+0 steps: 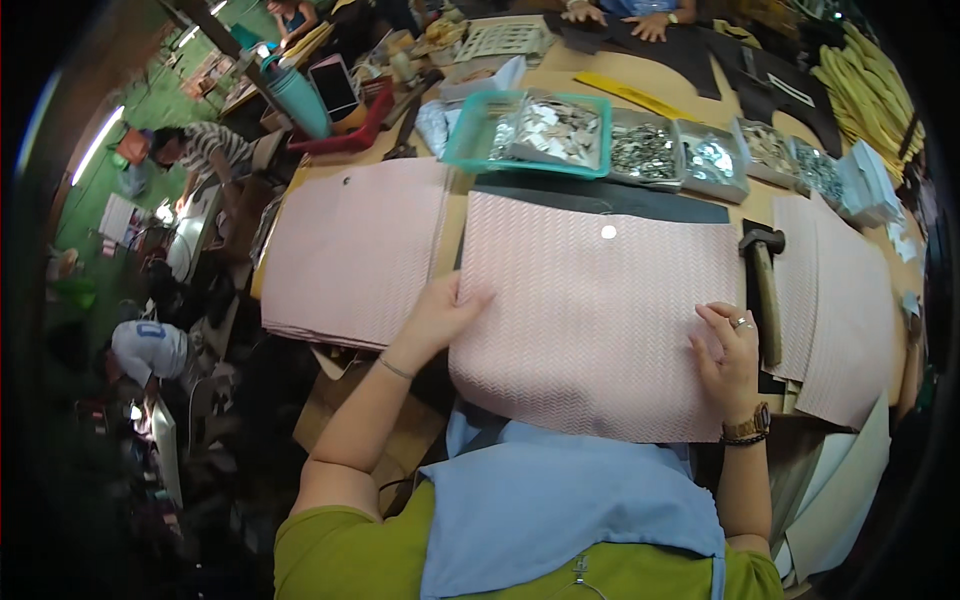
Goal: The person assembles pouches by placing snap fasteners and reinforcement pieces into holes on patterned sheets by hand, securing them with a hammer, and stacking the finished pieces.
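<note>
A pale pink sheet with a woven zigzag texture (590,300) lies in front of me, its near edge curving down over the table edge. A small round bright spot (609,232) shows near its far edge; I cannot tell whether it is metal or a hole. My left hand (450,312) grips the sheet's left edge, thumb on top and fingers hidden beneath. Over the right edge, my right hand (730,355) has loosely bent fingers, spread apart and touching the surface. A dark board (650,205) lies under the sheet's far side. Beside my right hand is a hammer (765,290) with a wooden handle.
Similar pink sheets are stacked at left (350,250) and right (850,310). Beyond are a teal tray (465,150) and boxes of metal pieces (645,150). A yellow strip (640,97) and another person's hands (650,25) are at the far side. People work at left (215,150).
</note>
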Tool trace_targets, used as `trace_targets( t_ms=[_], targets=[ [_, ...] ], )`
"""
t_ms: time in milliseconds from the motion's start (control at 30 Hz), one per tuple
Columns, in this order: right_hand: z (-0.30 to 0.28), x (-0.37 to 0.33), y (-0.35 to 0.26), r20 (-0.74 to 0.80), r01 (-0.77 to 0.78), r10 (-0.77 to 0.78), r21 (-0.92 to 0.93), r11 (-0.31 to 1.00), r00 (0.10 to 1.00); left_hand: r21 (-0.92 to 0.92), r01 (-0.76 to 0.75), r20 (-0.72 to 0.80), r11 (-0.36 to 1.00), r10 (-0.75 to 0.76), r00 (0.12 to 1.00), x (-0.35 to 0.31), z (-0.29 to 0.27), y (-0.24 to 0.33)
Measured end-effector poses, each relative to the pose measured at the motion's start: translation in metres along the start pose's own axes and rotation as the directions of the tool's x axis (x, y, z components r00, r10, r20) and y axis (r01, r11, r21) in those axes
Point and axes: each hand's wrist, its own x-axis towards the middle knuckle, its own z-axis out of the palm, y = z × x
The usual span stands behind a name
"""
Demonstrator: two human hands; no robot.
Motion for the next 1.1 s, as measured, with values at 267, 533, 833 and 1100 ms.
trace_targets(
  t_ms=[267, 533, 833, 1100],
  targets=[
    [-0.039, -0.001, 0.046, -0.124, -0.03, 0.004, -0.214, 0.976, 0.992, 0.171, 0.041, -0.458, 0.984, 0.043, 0.888, 0.012, -0.181, 0.042],
    [-0.132, -0.057, 0.223, -0.274, -0.423, 0.323, -0.605, 0.674, 0.906, 0.762, 0.637, -0.647, 0.117, 0.103, 0.756, 0.053, -0.309, -0.057],
    [-0.117, -0.055, 0.228, -0.242, -0.488, 0.427, -0.527, 0.696, 0.871, 0.579, 0.654, -0.6, 0.487, -0.289, 0.746, 0.053, -0.225, -0.109],
    [-0.11, -0.04, 0.214, -0.253, -0.545, 0.482, -0.394, 0.74, 0.839, 0.591, 0.679, -0.619, 0.435, -0.294, 0.728, 0.042, -0.177, -0.069]
  ],
)
